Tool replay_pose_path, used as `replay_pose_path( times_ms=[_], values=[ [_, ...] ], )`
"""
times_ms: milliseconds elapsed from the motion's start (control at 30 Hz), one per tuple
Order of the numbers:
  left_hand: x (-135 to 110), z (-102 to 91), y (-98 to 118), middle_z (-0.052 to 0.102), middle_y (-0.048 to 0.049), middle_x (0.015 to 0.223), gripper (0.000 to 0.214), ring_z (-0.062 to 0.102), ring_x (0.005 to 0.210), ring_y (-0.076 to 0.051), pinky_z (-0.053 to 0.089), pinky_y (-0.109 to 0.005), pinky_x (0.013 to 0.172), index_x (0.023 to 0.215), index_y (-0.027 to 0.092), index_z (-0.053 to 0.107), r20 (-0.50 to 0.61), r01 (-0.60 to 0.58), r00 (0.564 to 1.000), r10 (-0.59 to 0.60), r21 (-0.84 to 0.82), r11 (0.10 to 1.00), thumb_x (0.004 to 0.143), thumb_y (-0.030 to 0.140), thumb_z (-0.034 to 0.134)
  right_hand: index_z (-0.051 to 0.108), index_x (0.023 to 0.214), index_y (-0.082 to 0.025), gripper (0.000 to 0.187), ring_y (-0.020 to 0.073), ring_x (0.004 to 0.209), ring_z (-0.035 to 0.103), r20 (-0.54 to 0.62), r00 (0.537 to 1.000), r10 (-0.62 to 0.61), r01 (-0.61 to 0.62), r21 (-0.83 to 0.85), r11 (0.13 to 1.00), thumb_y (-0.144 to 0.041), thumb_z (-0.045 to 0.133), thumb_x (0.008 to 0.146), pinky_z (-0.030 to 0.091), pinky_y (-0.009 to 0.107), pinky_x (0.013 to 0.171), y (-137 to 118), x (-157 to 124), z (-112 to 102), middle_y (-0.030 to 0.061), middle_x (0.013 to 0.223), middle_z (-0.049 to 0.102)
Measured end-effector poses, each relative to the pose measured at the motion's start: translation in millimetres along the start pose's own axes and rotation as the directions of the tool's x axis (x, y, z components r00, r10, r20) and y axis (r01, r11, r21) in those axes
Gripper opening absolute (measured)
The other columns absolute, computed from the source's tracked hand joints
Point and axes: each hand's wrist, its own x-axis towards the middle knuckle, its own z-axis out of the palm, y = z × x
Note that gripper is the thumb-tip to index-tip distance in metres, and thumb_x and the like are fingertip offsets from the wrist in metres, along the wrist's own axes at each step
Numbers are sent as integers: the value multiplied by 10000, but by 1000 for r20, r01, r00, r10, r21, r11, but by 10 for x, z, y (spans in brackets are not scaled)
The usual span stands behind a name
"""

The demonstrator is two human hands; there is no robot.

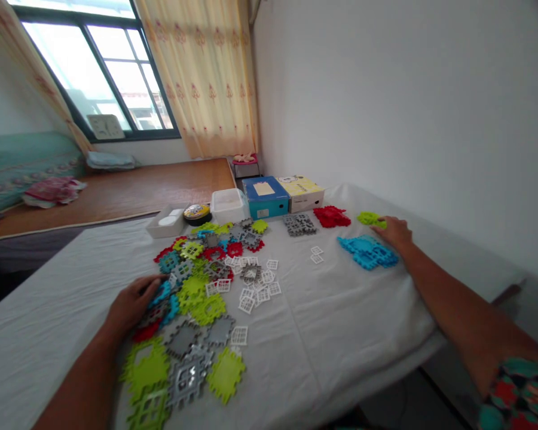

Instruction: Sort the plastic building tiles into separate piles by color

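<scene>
At the far right of the table, my right hand point(393, 233) is closed on lime-green interlocking building panels point(370, 218) with toothed edges. Just below it lies a stack of blue panels point(368, 252), and red panels point(332, 216) sit to its left. My left hand point(131, 303) rests at the left edge of a mixed pile. Its fingers are curled, with their tips close together by a blue panel point(161, 294); what they pinch, if anything, is hidden. Lime-green panels point(193, 289), grey panels point(188, 375) and white window-frame pieces point(262, 294) spread across the pile.
Grey panels point(299, 224) lie left of the red ones, with two small white frames point(317, 258) below. A blue box point(265, 197), a yellow-topped box point(302, 194), a clear plastic container point(229, 205), a round tin point(197, 214) and a white tray point(165, 222) line the back. A wall point(385, 107) borders the right.
</scene>
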Motion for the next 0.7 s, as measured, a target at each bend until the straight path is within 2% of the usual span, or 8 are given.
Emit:
replay_pose_path(
  times_ms=[100, 167, 300, 433, 467, 533, 633, 700],
  values=[
    [-59, -19, 105, 729, -55, 1106, 547, 646, 1061, -258, 484, -366, 960, 1018, 232, 732, -17, -34, 999, 34, -19, 999, 779, 601, 406, 665, 1170, -159, 450, 361, 1122, 563, -67, 980, -187, 192, 76, 978, -473, 542, 872, 477, 501, 875, -367, -40, -186, 174, 1214, 644],
    [-93, -29, 173, 731, -55, 1098, 538, 644, 1057, -244, 479, -349, 968, 1018, 218, 733, -19, -58, 998, 58, -38, 998, 796, 576, 398, 673, 1132, -154, 394, 332, 1106, 585, -130, 901, -415, 432, 158, 888, -425, 531, 885, 452, 492, 944, -784, -156, -299, 165, 1175, 666],
    [-129, -15, 216, 725, -73, 1091, 486, 643, 1038, -232, 478, -350, 960, 1019, 202, 737, -42, -83, 996, 81, -44, 996, 823, 497, 405, 670, 1126, -195, 335, 279, 1082, 614, -138, 553, -822, 783, 423, 456, -400, 566, 882, 458, 444, 977, -1831, -887, -451, 122, 1151, 686],
    [-146, 24, 174, 725, -66, 1062, 444, 643, 1021, -226, 479, -350, 952, 1037, 213, 740, -62, -113, 992, 110, -60, 992, 848, 457, 421, 647, 1164, -224, 289, 242, 1086, 604, -148, 194, -970, 818, 570, 77, -305, 587, 894, 473, 427, 961, -2750, -1838, -514, 94, 1144, 691],
    [-148, 33, 164, 725, -66, 1058, 437, 644, 1020, -225, 480, -349, 950, 1037, 211, 741, -62, -121, 991, 117, -67, 990, 852, 448, 424, 639, 1178, -220, 295, 237, 1097, 595, -160, 138, -977, 821, 571, 22, -286, 592, 894, 465, 425, 971, -2941, -2006, -514, 95, 1163, 683],
    [-148, 43, 152, 725, -66, 1056, 425, 643, 1020, -221, 479, -343, 947, 1031, 207, 743, -59, -133, 990, 129, -82, 988, 858, 431, 426, 624, 1212, -203, 321, 234, 1125, 573, -179, 113, -977, 828, 561, -7, -278, 594, 901, 446, 419, 994, -3277, -2224, -498, 107, 1215, 659],
    [-151, 43, 152, 727, -61, 1052, 404, 639, 1025, -217, 479, -336, 944, 1026, 207, 745, -53, -132, 990, 127, -95, 987, 863, 406, 433, 605, 1268, -202, 378, 245, 1173, 535, -159, 164, -973, 846, 530, 56, -320, 597, 909, 420, 431, 1013, -3654, -2341, -440, 119, 1297, 616],
    [-155, 40, 157, 728, -54, 1054, 387, 636, 1031, -214, 478, -335, 945, 1028, 213, 745, -51, -120, 992, 115, -96, 988, 864, 386, 439, 610, 1279, -238, 394, 268, 1219, 495, -106, 133, -986, 872, 485, 65, -350, 612, 901, 412, 457, 1010, -3807, -2351, -399, 100, 1347, 588]
  ],
)
